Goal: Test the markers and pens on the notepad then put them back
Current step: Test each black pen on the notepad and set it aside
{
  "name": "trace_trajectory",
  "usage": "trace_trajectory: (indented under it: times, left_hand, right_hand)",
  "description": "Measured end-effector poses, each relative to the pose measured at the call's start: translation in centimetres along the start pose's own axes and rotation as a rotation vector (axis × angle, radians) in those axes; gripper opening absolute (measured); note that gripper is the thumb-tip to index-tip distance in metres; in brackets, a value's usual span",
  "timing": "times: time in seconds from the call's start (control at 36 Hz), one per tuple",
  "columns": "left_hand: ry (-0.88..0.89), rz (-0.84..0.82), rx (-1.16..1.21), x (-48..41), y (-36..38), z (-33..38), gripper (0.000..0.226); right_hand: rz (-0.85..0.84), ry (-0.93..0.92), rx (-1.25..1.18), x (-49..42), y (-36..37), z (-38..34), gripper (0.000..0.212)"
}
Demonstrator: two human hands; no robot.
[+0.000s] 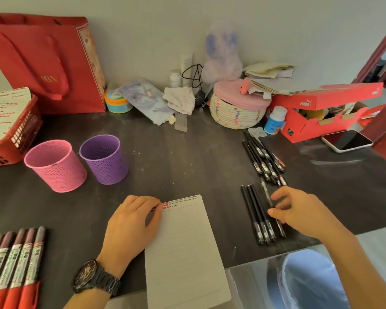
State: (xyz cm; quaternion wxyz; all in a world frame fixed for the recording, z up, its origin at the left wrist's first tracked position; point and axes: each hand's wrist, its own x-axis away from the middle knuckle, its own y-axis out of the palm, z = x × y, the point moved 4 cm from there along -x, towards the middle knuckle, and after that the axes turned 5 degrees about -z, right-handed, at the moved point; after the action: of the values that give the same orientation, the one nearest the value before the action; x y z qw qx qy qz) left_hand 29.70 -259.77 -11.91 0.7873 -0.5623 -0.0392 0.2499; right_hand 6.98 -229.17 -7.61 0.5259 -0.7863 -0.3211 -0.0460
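A white lined notepad (183, 248) lies on the dark desk in front of me. My left hand (132, 224) rests on its upper left corner with fingers curled onto the paper. My right hand (299, 210) reaches down onto a black pen (268, 198), thumb and fingers pinching its shaft. Three black pens (255, 215) lie side by side just left of that hand. A pile of several black pens (263, 157) lies farther back. Several red-capped markers (16, 264) lie in a row at the lower left. A pink cup (56, 166) and a purple cup (105, 159) stand at the left, no pens showing in them.
A red mesh basket (20, 134) and red paper bag (47, 63) stand at the back left. A woven basket with pink lid (239, 110), a red shoebox (316, 112), a phone (347, 140) and clutter line the back. A lined bin (310, 284) sits below the desk edge at right.
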Motion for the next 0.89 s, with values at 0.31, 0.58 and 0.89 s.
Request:
trace_trajectory:
  times: [0.31,0.58,0.89]
  left_hand:
    - [0.021,-0.001,0.028,0.0,0.1,-0.1,0.034]
    - [0.064,0.056,0.024,0.2,-0.2,0.2,0.017]
    - [0.035,-0.002,0.037,0.3,-0.3,0.4,0.018]
  right_hand:
    - [0.014,0.005,-0.017,0.4,0.7,0.6,0.021]
    - [0.048,0.003,0.021,1.0,1.0,-0.2,0.014]
    - [0.244,0.036,0.097,-2.3,-2.7,-1.9,0.023]
